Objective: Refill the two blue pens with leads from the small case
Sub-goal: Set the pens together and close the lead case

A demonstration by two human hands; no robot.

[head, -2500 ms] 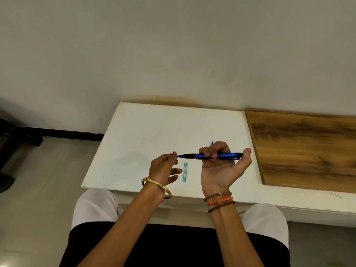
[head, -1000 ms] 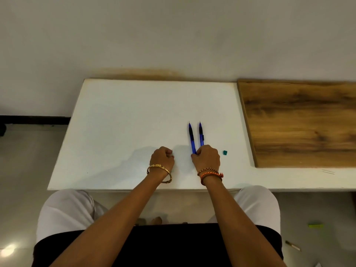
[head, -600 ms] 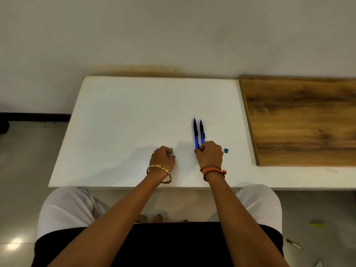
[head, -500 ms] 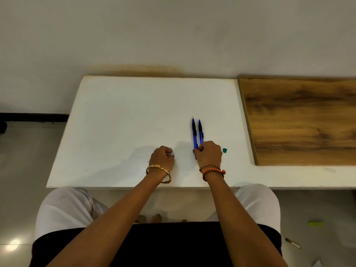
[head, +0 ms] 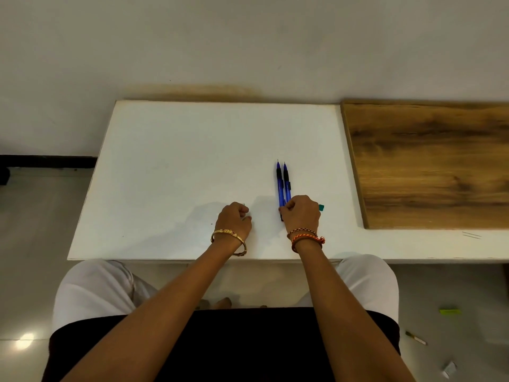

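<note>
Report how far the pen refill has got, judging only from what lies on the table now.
Looks done: both blue pens lie side by side on the white table, tips pointing away. In hand: the right hand rests over their near ends; the left hand is fisted, contents hidden. Left: unclear; only a small green piece shows, no open case.

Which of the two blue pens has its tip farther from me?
The left pen; its tip pokes slightly past the right pen beside it.
</note>
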